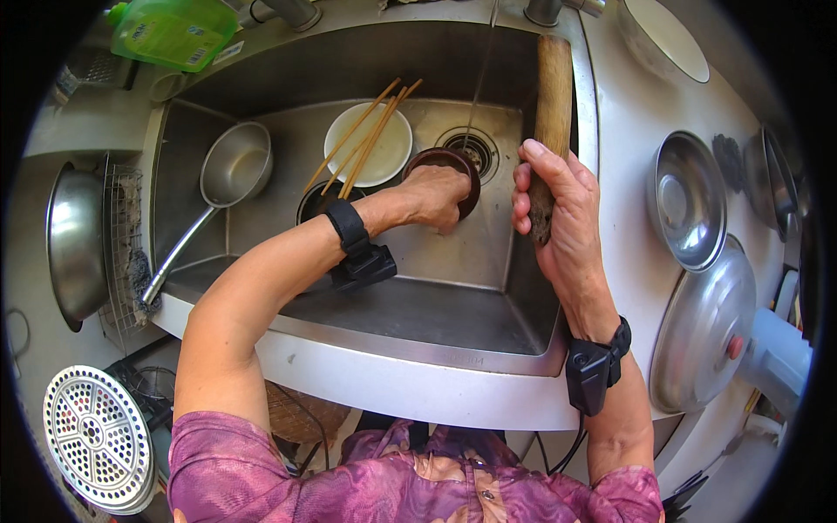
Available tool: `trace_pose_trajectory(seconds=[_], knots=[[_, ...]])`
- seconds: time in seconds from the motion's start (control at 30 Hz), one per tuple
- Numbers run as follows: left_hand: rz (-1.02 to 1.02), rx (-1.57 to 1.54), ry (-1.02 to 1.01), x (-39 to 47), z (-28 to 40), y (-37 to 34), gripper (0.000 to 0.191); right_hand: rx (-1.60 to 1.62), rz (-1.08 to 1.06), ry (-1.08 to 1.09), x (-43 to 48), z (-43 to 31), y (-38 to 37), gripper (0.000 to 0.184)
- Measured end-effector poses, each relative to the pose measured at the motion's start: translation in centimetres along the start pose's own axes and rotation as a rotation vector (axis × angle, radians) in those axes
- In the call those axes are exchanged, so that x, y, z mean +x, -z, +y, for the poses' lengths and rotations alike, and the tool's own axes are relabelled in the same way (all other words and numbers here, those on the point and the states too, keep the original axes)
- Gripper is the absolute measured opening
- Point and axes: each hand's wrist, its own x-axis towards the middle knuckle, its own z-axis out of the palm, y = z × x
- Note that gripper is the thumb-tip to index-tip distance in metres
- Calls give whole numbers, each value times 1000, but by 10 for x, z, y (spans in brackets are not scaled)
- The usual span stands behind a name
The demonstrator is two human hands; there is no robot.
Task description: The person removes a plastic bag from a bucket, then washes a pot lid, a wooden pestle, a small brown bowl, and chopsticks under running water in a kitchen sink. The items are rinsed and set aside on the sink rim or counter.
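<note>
My left hand [439, 195] grips a dark brown bowl [472, 196] low in the stainless steel sink [458, 258]; the hand hides much of the bowl. A thin stream of water [480, 78] falls onto the drain [482, 157] just beyond the bowl. Held upright in my right hand [563, 206] is a thick wooden stick [554, 91] with a dark, worn lower end, above the sink's right edge. Left of the bowl, several wooden chopsticks [378, 134] lie across a white bowl [397, 153]. A dark bowl [310, 206] is partly hidden under my left forearm.
A metal ladle [235, 163] leans at the sink's left, its handle over the rim. On the right counter are a metal bowl [693, 202], a pot lid [700, 333] and a white bowl [673, 39]. A green detergent bottle [173, 36] lies at the back left.
</note>
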Motion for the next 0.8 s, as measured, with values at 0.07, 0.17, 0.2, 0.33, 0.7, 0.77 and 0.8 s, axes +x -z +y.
trace_pose_trajectory(seconds=[0.07, 0.17, 0.2, 0.33, 0.7, 0.77, 0.8], knots=[[52, -9, 28, -1, 3, -3, 38, 2, -2, 0, 0, 1, 0, 21], [137, -186, 59, 1, 4, -5, 41, 9, -9, 4, 1, 1, 0, 21], [140, -270, 48, 3, 4, -5, 42, 8, -7, 2, 1, 1, 0, 21], [1, -365, 36, 7, -2, -2, 36, 9, -14, 8, 1, 2, 1, 21], [370, 114, -143, -19, -1, -22, 25, 28, -20, 1, 1, 1, 2, 20], [417, 98, -144, -20, 0, -20, 27, 27, -16, -1, 1, 2, 2, 20], [452, 90, -144, -21, 1, -19, 28, 24, -15, 0, 1, 2, 2, 20]])
